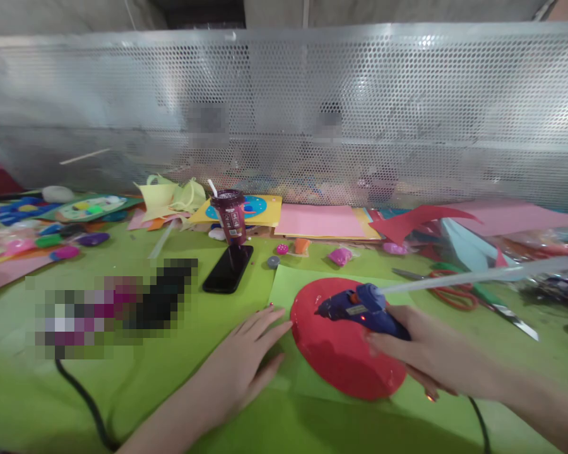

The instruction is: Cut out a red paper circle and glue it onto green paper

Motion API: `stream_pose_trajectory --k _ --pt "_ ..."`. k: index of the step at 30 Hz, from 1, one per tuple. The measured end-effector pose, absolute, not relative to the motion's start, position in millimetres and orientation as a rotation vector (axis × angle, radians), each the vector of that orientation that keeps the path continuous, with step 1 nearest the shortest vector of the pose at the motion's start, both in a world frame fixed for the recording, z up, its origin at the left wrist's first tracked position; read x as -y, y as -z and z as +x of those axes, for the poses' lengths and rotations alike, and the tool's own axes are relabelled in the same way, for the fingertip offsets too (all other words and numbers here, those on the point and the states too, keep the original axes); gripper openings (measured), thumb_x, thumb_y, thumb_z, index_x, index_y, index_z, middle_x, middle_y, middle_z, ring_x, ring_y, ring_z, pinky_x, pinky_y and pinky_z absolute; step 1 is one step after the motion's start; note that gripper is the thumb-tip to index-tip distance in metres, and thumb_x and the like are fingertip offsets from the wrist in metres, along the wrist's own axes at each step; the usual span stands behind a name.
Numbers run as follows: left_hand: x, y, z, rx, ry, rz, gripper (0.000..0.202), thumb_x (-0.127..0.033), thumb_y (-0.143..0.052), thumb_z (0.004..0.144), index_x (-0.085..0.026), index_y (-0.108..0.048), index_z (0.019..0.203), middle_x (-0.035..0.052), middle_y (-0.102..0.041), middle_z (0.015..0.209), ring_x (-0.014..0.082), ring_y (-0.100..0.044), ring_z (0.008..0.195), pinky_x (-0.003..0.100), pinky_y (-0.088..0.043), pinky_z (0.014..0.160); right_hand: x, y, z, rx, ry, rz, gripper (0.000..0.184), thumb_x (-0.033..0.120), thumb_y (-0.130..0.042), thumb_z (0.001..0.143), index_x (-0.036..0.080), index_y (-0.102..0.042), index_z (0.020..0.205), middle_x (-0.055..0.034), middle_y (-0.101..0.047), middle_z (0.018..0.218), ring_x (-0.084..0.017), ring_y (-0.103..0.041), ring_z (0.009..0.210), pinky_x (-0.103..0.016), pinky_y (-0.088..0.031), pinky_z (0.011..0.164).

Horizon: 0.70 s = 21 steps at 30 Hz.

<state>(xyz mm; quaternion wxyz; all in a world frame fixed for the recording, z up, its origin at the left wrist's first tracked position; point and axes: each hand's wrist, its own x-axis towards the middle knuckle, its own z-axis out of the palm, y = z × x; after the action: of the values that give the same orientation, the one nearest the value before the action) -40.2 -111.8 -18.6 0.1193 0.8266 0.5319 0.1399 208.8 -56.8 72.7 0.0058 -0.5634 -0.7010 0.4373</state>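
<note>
A dark blue hot glue gun [381,315] is gripped in my right hand [435,353], its black nozzle over a red paper oval [341,359]. A small orange-red light shows on the gun's side, and a long translucent glue stick [468,276] juts out of its back. Shiny streaks and strings, apparently glue, lie near the oval's upper edge. Beneath the oval is a pale green sheet [284,290]. My left hand [250,353] rests with fingers extended on the sheet's left part, fingertips close to the oval's left edge, and it holds nothing.
A black phone [228,270] and a dark lidded cup [230,217] stand ahead of my left hand. Scissors [454,293] lie at the right. Small clay packets [341,255] and paper sheets [317,221] line the back, below a perforated metal screen [284,126]. A cable crosses the left front.
</note>
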Motion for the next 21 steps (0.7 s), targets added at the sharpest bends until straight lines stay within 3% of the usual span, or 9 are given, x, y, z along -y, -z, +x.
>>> stream_pose_trajectory --k 5,16,21 --pt "112 18 -40 -1.572 -0.396 2.394 0.043 -0.033 -0.030 0.086 -0.031 -0.026 0.128 -0.0014 -0.029 0.136 0.0177 -0.022 0.124 0.040 -0.026 0.101 77 -71 227 2.076 -1.398 -2.008 0.042 0.050 -0.046 0.072 0.021 -0.045 0.102 0.0049 -0.045 0.050 -0.008 -0.045 0.036 -0.016 -0.037 0.030" --pt "113 20 -41 -1.585 -0.342 2.396 0.044 -0.032 -0.028 0.086 -0.031 -0.023 0.130 -0.0015 -0.025 0.138 0.0193 -0.019 0.126 0.043 -0.026 0.100 93 -38 286 1.911 -1.200 -2.245 0.032 0.050 -0.050 0.067 0.023 -0.048 0.084 0.0037 -0.045 0.042 -0.009 -0.039 0.027 -0.022 -0.036 0.027" --pt "114 20 -41 -1.581 -0.343 2.409 0.044 -0.031 -0.028 0.086 -0.031 -0.023 0.130 -0.0011 -0.026 0.137 0.0199 -0.020 0.125 0.043 -0.027 0.099 86 -45 295 1.858 -1.145 -2.206 0.034 0.054 -0.050 0.064 0.022 -0.049 0.076 0.0047 -0.039 0.039 -0.007 -0.035 0.026 -0.021 -0.033 0.028"
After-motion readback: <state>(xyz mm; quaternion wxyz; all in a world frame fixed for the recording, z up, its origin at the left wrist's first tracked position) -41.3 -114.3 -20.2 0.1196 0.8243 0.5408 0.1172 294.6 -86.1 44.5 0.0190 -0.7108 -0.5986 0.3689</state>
